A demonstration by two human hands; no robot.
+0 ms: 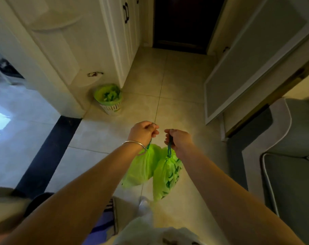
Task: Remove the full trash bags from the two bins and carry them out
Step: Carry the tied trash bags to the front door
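Two bright green trash bags hang in front of me over the tiled floor. My left hand (143, 132), with a silver bangle on the wrist, is closed on the drawstring of the left trash bag (143, 167). My right hand (178, 140) grips the dark green drawstring of the right trash bag (168, 175), which has dark shapes showing through it. The bags touch each other. A small white slatted bin (112, 107) with a green liner stands by the white cabinet ahead on the left.
A white cabinet (122, 41) lines the left of the hallway. A dark doorway (183, 22) lies straight ahead. A grey panelled door (247, 68) stands open on the right, and a grey sofa (288, 174) sits at the right. A black floor strip (49, 152) crosses at left.
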